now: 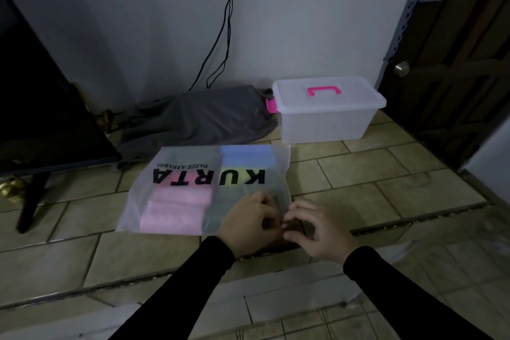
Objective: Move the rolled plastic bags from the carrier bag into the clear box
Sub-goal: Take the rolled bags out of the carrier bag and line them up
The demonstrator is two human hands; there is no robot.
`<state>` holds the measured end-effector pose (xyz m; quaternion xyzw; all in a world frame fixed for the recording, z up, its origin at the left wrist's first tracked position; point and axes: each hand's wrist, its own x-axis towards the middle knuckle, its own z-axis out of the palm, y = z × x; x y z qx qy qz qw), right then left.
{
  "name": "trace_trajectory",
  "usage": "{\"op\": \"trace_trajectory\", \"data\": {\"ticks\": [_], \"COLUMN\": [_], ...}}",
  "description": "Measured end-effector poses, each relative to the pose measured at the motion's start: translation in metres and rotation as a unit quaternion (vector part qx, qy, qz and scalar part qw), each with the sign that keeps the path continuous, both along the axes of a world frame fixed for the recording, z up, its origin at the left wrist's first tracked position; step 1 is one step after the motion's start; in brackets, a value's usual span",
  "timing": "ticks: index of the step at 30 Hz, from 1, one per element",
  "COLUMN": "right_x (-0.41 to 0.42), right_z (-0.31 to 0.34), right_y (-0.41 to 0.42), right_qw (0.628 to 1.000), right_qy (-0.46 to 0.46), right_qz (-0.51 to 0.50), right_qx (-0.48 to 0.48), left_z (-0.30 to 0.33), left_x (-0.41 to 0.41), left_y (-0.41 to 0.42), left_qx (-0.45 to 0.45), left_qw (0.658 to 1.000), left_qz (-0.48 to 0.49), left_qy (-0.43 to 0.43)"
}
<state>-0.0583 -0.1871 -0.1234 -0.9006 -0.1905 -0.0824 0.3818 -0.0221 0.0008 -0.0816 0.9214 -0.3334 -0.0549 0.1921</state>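
Note:
A frosted carrier bag (pixel 176 174) printed KURTA lies flat on the tiled floor. Through it show pink rolls (pixel 176 210), a blue roll (pixel 248 156), a yellow-green roll and a dark one. My left hand (pixel 248 222) and my right hand (pixel 311 229) meet at the bag's near right corner, fingertips pinching its edge. The clear box (pixel 325 121) stands behind the bag against the wall, its lid with a pink handle (pixel 323 90) closed.
A grey cloth (pixel 198 116) lies bunched by the wall, left of the box. A dark TV on a stand (pixel 41 107) fills the left side. Black cables (pixel 226 22) hang down the wall. A wooden door (pixel 452 63) is at right.

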Motion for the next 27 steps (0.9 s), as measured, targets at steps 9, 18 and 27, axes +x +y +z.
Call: {"op": "trace_trajectory", "data": {"ticks": [9, 18, 27], "right_x": [0.004, 0.058, 0.077], "right_z": [-0.002, 0.036, 0.057], "right_y": [0.013, 0.011, 0.018], "right_qw": [0.997, 0.996, 0.992], "right_qy": [0.046, -0.074, -0.127], "right_qz": [-0.052, -0.044, 0.016], "right_qx": [0.043, 0.021, 0.001], "left_z": [0.006, 0.056, 0.067], "left_x": [-0.001, 0.005, -0.001], "left_y": [0.002, 0.018, 0.033], "left_qx": [-0.052, -0.148, -0.247], "left_qw": [0.998, 0.972, 0.947], "left_qz": [0.021, 0.067, 0.056], "left_qy": [0.03, -0.172, -0.197]}}
